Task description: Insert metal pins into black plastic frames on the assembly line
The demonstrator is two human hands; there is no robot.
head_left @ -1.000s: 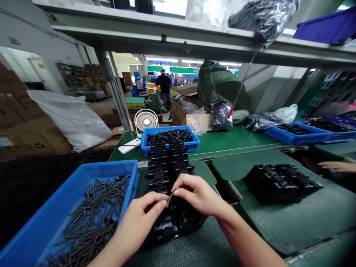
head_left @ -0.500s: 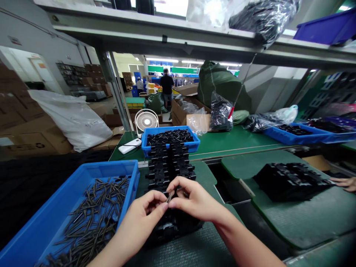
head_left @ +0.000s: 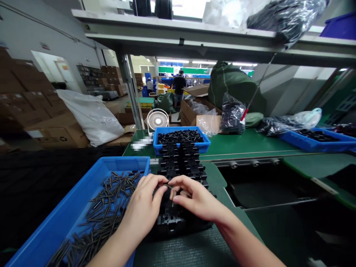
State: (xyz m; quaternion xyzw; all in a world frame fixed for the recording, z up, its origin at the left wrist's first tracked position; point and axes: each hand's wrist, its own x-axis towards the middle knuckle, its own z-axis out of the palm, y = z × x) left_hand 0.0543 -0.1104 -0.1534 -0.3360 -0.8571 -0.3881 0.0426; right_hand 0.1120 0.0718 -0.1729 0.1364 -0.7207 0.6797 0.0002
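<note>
The left hand [head_left: 144, 209] and right hand [head_left: 196, 200], pinched together on a thin pin [head_left: 170, 188], crowd the near end of the row of black parts [head_left: 180, 163]. The wall of the blue pin bin [head_left: 122, 159] stands just beside that row and shuts off the left. Ahead, the row runs up to a second blue bin [head_left: 205, 145] with a fan [head_left: 157, 119] behind, while to the right the green worktop [head_left: 218, 180] lies open as far as a dark gap [head_left: 267, 189], all under the overhead shelf [head_left: 194, 37].

Blurred white patch [head_left: 141, 143]: unidentifiable; left hand [head_left: 144, 209] and right hand [head_left: 196, 198] hide the near end of the black parts [head_left: 182, 167]; pin [head_left: 170, 189] between fingertips barely discernible; blue bin [head_left: 122, 160] cut by lower edge.
</note>
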